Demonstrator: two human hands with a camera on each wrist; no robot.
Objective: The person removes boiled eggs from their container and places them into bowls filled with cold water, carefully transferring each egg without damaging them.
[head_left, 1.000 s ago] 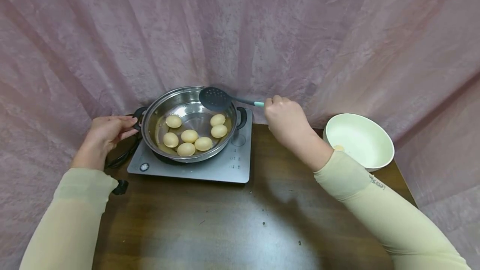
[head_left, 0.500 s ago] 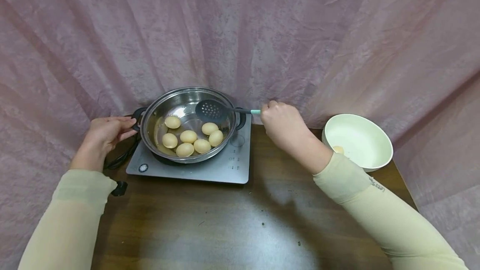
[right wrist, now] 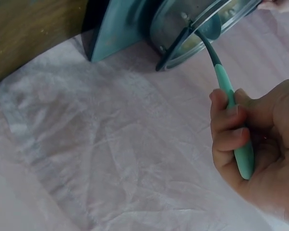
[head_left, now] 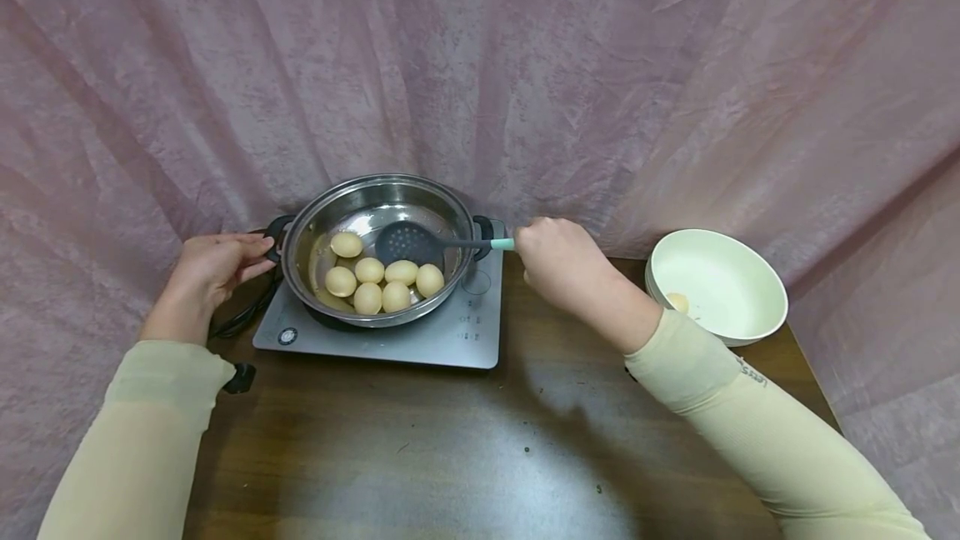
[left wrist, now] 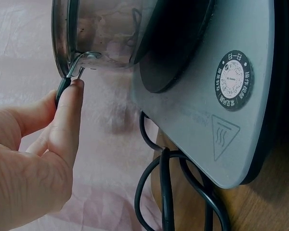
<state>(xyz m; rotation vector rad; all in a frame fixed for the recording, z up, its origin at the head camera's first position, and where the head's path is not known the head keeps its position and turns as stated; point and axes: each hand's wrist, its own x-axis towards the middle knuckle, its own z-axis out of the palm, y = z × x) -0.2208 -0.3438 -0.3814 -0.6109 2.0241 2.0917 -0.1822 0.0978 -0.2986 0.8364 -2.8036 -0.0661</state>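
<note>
Gripping the skimmer point(head_left: 405, 240) in the right hand point(head_left: 566, 269), with fingers curled firmly round its mint-green handle point(right wrist: 243, 156). Dark grey and rounded at the head, pierced with many small holes, then thin along the neck, turning green close to the right grip. Held with the head inside the pan point(head_left: 390, 322), left of the right grip and just behind the eggs point(head_left: 396, 297); cannot tell whether touching them. Seven in all, pale yellow, smooth, mostly oval, with six gathered on the body side of the skimmer head and one farther back, toward the left grip. Sitting in shallow yellowish liquid point(head_left: 320, 261).

Pinching the pan's black side handle point(left wrist: 62, 91) between thumb and fingers of the left hand point(head_left: 213, 265). Between both grips, wide shiny steel of the pan, set on a grey hob point(head_left: 420, 350). Just below the left grip, looped black cable point(left wrist: 166, 192). Well right of the right grip, pale green bowl point(head_left: 735, 290) with a yellow lump point(head_left: 678, 302) by its left wall. Behind both grips, pink curtain point(head_left: 480, 65); below, brown table point(head_left: 465, 440).
</note>
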